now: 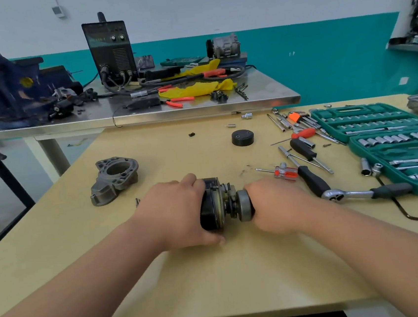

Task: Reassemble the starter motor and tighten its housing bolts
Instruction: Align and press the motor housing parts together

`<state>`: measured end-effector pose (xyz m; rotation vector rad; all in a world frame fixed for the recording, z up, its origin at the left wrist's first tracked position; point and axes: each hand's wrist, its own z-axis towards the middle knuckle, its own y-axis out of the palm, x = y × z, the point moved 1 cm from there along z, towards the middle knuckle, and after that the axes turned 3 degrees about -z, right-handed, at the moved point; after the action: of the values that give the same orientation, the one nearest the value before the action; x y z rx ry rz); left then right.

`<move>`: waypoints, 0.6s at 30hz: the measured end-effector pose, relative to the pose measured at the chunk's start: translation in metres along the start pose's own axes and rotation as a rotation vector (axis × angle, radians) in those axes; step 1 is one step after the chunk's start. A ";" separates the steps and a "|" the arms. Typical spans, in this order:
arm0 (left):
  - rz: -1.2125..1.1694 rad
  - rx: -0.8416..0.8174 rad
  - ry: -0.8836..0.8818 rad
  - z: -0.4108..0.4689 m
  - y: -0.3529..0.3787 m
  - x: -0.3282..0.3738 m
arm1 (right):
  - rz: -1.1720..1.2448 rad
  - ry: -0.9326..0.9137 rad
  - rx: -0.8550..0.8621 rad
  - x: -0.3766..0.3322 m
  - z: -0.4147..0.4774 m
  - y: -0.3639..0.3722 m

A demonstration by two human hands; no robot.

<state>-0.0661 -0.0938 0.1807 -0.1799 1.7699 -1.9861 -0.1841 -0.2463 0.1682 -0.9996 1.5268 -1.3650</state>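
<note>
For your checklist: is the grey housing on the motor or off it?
Off. The grey housing lies on the table, apart from the motor, to its left.

Blk starter motor point(209, 210) on side, grey housing point(113, 180) sits apart.

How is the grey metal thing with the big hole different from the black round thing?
The grey housing is lumpy bare metal with a wide hole; the black cap is a smooth round disc with only small holes on top. The housing looks bigger than the cap. The housing lies on the left; the cap lies farther back and right. Both rest loose on the table.
</note>
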 end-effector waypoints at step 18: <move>-0.101 0.096 -0.027 -0.011 0.015 0.004 | 0.068 -0.164 -0.101 0.029 -0.020 -0.021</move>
<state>-0.0699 -0.0860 0.1635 -0.2682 1.6742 -2.1247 -0.2121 -0.2691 0.1881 -1.0848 1.5045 -1.1397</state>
